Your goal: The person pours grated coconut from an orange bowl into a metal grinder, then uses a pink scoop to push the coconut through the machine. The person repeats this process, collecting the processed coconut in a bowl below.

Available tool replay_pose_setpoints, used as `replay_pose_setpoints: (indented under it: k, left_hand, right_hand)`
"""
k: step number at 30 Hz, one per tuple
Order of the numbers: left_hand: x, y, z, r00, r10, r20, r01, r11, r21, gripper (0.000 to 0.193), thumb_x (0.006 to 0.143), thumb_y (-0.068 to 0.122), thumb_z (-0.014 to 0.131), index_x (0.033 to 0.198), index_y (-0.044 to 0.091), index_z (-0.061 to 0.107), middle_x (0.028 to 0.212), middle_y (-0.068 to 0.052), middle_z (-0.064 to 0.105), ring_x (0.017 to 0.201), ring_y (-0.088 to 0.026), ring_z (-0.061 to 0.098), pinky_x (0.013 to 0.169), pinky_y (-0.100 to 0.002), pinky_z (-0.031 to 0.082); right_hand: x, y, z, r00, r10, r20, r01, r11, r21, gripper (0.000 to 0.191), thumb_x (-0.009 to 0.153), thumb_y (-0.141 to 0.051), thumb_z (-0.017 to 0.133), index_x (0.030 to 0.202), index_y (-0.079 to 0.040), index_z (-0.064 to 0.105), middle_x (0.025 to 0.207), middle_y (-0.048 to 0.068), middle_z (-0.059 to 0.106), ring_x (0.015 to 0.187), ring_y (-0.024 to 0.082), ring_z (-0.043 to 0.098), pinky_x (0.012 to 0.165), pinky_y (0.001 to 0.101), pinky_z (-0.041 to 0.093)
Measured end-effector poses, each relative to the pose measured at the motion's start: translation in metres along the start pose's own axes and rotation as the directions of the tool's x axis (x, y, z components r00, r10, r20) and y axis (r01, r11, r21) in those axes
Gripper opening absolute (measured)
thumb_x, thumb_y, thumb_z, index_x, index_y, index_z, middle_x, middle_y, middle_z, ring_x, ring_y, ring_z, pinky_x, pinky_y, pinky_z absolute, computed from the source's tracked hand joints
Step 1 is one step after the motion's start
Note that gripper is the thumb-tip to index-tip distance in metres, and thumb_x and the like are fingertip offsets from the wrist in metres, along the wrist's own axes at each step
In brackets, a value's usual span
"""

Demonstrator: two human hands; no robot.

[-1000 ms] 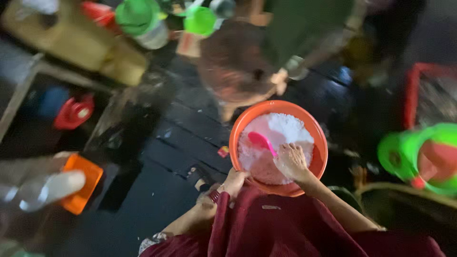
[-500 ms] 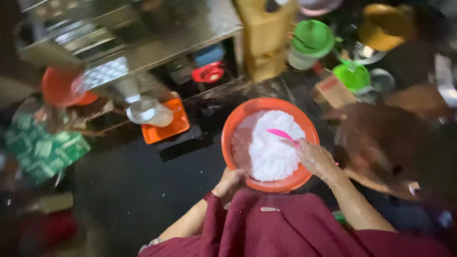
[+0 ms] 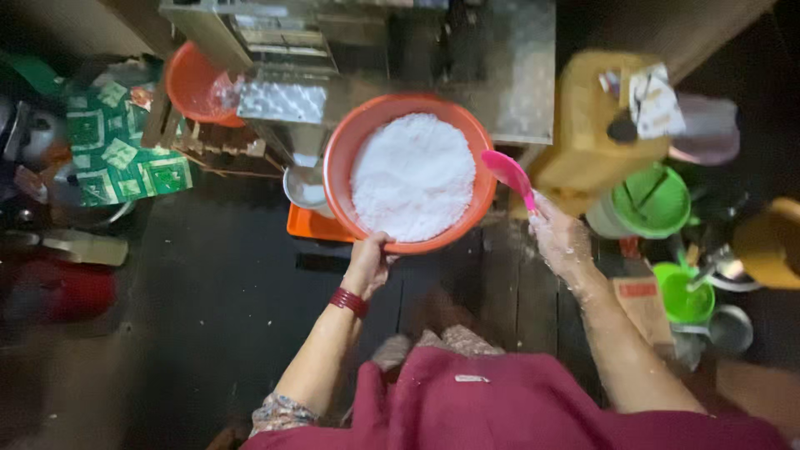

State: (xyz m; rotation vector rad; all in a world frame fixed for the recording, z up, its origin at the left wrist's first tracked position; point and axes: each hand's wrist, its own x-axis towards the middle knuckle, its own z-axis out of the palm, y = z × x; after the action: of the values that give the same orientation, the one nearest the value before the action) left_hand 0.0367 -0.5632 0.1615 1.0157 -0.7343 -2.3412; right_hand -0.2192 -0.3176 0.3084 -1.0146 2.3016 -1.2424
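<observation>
A metal machine [image 3: 367, 58] fills the top centre of the frame, above a dark plank floor [image 3: 208, 300]. Just below it, at centre, sits the orange basin [image 3: 342, 158], heaped with white grated stuff [image 3: 412, 175]. The left hand [image 3: 368, 260] clamps the basin's near rim. The right hand [image 3: 562, 242], right of centre, is closed around a pink scoop [image 3: 510, 173] beside the basin.

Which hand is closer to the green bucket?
Right. The right hand, holding the pink spoon, is just beside the green bucket; the left hand grips the orange bowl's rim, farther away.
</observation>
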Motion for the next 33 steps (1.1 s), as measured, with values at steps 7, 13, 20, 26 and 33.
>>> replay_pose_setpoints:
  k: [7,13,20,26,33]
  left_hand:
    - [0.139,0.034,0.011,0.975,0.029,-0.219,-0.018,0.999,0.051,0.009,0.078,-0.004,0.062,0.082,0.001,0.056,0.068,-0.008,0.058,0.05,-0.021,0.059,0.04,-0.031,0.046]
    - [0.168,0.071,-0.019,0.986,-0.122,-0.115,0.129,0.99,0.059,0.012,0.078,-0.002,0.061,0.083,0.003,0.052,0.068,-0.006,0.056,0.052,-0.018,0.059,0.042,-0.031,0.052]
    - [0.163,0.139,-0.012,0.984,-0.084,-0.157,0.116,0.971,0.207,0.054,0.065,-0.011,0.058,0.114,0.009,0.046,0.069,-0.005,0.057,0.047,-0.022,0.06,0.036,-0.035,0.051]
    - [0.169,0.18,0.005,0.997,-0.054,-0.049,0.072,0.817,0.573,0.056,0.072,-0.007,0.063,0.126,-0.001,0.051,0.072,-0.009,0.061,0.049,-0.022,0.058,0.037,-0.035,0.045]
    - [0.184,0.189,-0.003,0.998,0.004,-0.064,0.031,0.835,0.549,0.044,0.076,-0.004,0.061,0.119,0.003,0.058,0.078,-0.009,0.063,0.059,-0.021,0.064,0.046,-0.034,0.052]
  right_hand:
    - [0.164,-0.041,0.073,0.977,-0.117,0.177,0.194,0.831,-0.521,0.055,0.096,-0.019,0.055,0.15,-0.013,0.053,0.11,0.026,0.069,0.092,0.047,0.067,0.077,0.0572,0.052]
    - [0.277,-0.018,0.177,0.968,-0.059,0.242,0.231,0.579,-0.782,0.025,0.095,-0.017,0.057,0.103,-0.005,0.077,0.1,0.021,0.074,0.093,0.04,0.072,0.077,0.0535,0.055]
    - [0.313,0.044,0.214,0.816,0.276,0.508,0.258,0.613,-0.747,0.025,0.087,-0.022,0.06,0.1,-0.009,0.078,0.101,0.02,0.073,0.09,0.04,0.07,0.071,0.0546,0.054]
    - [0.289,0.04,0.282,0.727,0.308,0.613,0.083,0.847,-0.525,0.028,0.09,-0.028,0.057,0.103,-0.012,0.077,0.098,0.02,0.073,0.089,0.041,0.07,0.072,0.0553,0.054]
    - [0.295,0.016,0.256,0.847,0.26,0.463,-0.016,0.883,-0.468,0.032,0.093,-0.035,0.055,0.107,-0.015,0.077,0.096,0.021,0.073,0.088,0.042,0.07,0.073,0.0563,0.053]
